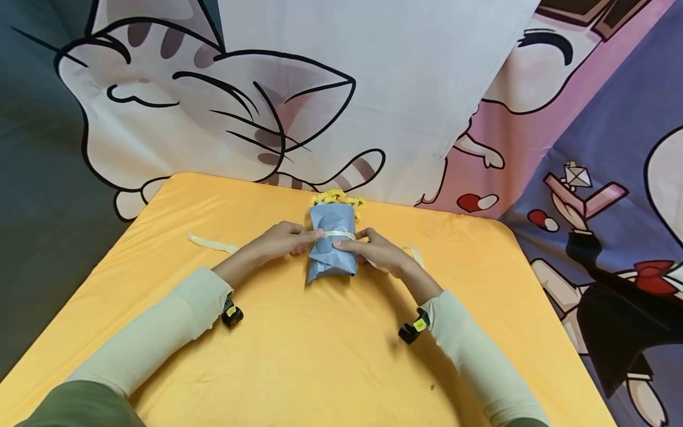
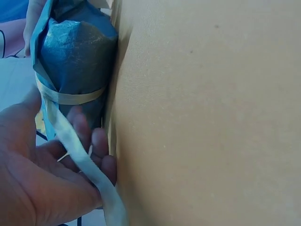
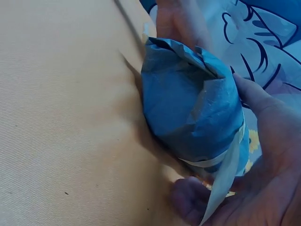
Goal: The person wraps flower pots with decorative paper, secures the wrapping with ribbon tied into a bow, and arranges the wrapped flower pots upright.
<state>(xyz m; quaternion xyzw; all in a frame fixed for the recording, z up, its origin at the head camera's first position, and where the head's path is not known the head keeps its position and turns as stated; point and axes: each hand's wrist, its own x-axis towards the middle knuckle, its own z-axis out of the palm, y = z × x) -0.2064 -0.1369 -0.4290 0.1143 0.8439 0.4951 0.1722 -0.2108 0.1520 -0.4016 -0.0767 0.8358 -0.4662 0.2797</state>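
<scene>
A small bouquet wrapped in blue paper (image 1: pixel 332 261) lies on the table, its yellow flowers (image 1: pixel 336 197) pointing away from me. Around its middle runs a pale cream ribbon (image 1: pixel 340 235). My left hand (image 1: pixel 283 239) grips the bouquet's left side, thumb at the ribbon and fingers low beside the paper. From the other side my right hand (image 1: pixel 377 250) holds it, the thumb lying across the front of the wrap. One ribbon tail (image 2: pixel 77 148) hangs over the left palm; another tail (image 3: pixel 223 181) drops past the right fingers. The folded paper base faces me.
A yellow cloth (image 1: pixel 299 356) covers the table. The left ribbon end (image 1: pixel 210 244) stretches out on it beyond the left wrist. Behind the table's far edge hangs a printed cartoon-cat backdrop (image 1: pixel 416 107). Each wrist carries a small black camera (image 1: pixel 232 314).
</scene>
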